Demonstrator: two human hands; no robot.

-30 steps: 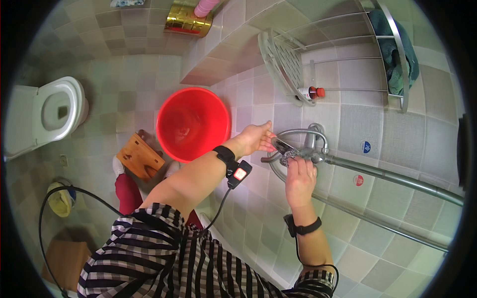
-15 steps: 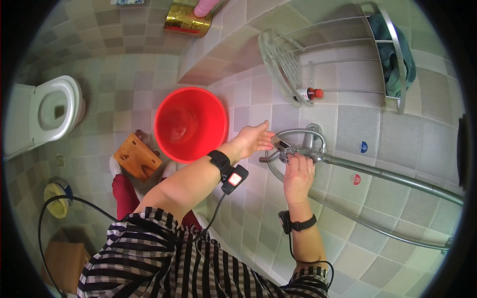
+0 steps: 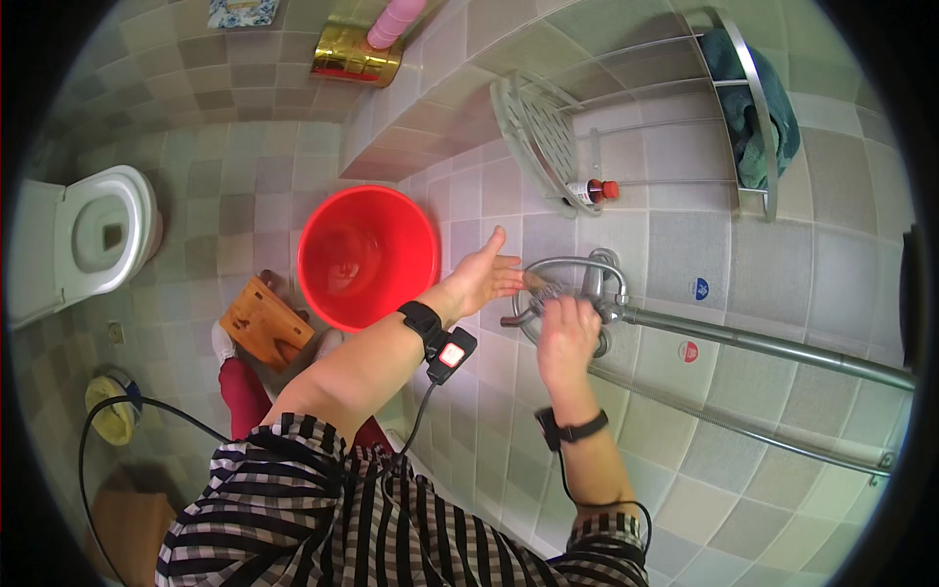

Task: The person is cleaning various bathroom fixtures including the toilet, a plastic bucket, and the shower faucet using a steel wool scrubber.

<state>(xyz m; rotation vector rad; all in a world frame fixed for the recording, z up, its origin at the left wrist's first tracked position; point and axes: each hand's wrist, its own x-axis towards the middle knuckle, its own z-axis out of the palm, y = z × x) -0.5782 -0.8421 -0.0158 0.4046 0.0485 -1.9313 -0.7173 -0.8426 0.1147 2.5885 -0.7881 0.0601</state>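
Observation:
A chrome mixer tap (image 3: pixel 594 284) is fixed to the tiled wall right of centre, with a short spout (image 3: pixel 511 321) and a curved metal hose (image 3: pixel 567 260). My right hand (image 3: pixel 569 338) is at the tap, its fingers closed on a silvery, tangled scrubber (image 3: pixel 551 292) that looks like steel wool, blurred and partly hidden by the fingers. To the left of it my left hand (image 3: pixel 479 279) reaches out with thumb up and fingers stretched, close to the scrubber and holding nothing. Behind my left forearm, a red bucket (image 3: pixel 369 256) stands on the floor.
A wooden stool (image 3: pixel 266 321) is by my feet. On the left is a white toilet (image 3: pixel 127 230). Above the tap, a corner rack (image 3: pixel 538 132) holds a small red-capped bottle (image 3: pixel 595 191) and a green cloth (image 3: pixel 758 127). A metal pipe (image 3: pixel 763 344) runs right from the tap.
The whole view has shifted a little, so things sit further left and lower. My right hand has moved slightly up along the tap with the scrubber. My left hand stays stretched out.

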